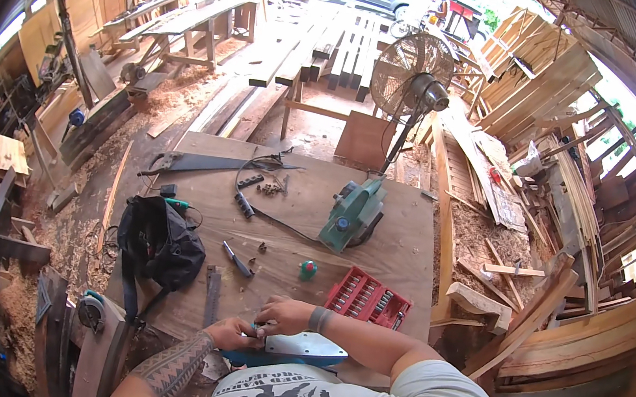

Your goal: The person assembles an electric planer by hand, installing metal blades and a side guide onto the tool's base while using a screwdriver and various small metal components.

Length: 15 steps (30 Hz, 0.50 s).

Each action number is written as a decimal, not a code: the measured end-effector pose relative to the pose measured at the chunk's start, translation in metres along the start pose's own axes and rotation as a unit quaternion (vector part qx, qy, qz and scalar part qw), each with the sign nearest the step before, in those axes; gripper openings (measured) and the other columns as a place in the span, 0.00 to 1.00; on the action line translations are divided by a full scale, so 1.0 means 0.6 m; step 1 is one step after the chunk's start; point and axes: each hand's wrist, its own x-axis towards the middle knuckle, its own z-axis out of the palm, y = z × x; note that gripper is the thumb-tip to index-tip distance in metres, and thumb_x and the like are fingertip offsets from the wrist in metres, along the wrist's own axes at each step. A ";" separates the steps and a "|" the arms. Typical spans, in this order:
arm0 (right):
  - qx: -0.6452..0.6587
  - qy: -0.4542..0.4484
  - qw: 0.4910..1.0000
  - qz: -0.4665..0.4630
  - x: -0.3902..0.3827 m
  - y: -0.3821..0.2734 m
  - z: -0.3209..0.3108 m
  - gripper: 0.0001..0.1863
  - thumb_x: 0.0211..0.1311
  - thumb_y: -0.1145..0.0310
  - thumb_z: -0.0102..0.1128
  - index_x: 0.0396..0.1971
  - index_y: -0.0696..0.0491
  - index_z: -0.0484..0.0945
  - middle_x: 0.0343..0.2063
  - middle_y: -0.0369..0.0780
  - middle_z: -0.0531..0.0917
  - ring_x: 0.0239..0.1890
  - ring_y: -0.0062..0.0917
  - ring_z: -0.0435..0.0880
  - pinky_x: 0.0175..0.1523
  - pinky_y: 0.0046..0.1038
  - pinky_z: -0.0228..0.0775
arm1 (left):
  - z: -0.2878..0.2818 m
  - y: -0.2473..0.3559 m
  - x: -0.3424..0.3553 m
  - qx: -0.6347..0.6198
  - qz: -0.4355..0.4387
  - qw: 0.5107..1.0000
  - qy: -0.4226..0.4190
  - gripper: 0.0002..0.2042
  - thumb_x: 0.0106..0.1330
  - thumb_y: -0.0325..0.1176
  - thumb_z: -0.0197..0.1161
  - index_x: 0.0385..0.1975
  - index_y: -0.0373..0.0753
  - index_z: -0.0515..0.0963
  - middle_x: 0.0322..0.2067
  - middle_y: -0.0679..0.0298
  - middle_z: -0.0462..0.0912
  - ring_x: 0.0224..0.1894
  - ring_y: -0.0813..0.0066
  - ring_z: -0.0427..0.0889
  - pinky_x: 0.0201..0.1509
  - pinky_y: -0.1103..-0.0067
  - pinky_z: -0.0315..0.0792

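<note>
My left hand [231, 335] and my right hand [284, 316] meet close to my body, at the left end of a blue power tool [308, 347] with a flat, pale metal plate facing up. The fingers of both are pinched together. A small teal bit shows at my right fingertips, but what they grip is too small to make out. Beyond them lies a red case [371, 299] of metal bits, open. A dark-handled, pen-like tool [237, 258], a dark flat metal strip [211, 296] and a small green-and-red object [307, 270] rest nearby on the wooden tabletop [280, 249].
Farther back on the tabletop stand a green electric planer [352, 214] with its cord and a handsaw [211, 165]. A black bag [158, 242] slumps at the left edge. Behind the table rises a pedestal fan [414, 75]. Stacked timber [559, 307] lines the right.
</note>
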 end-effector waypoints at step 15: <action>0.066 -0.036 0.997 -0.026 0.015 -0.004 -0.011 0.32 0.81 0.45 0.59 0.65 0.59 0.84 0.61 0.53 0.86 0.68 0.49 0.80 0.74 0.44 0.70 | -0.019 0.005 -0.003 0.085 0.005 0.996 -0.034 0.17 0.66 0.46 0.81 0.49 0.44 0.94 0.48 0.59 0.95 0.54 0.64 0.92 0.64 0.70 0.80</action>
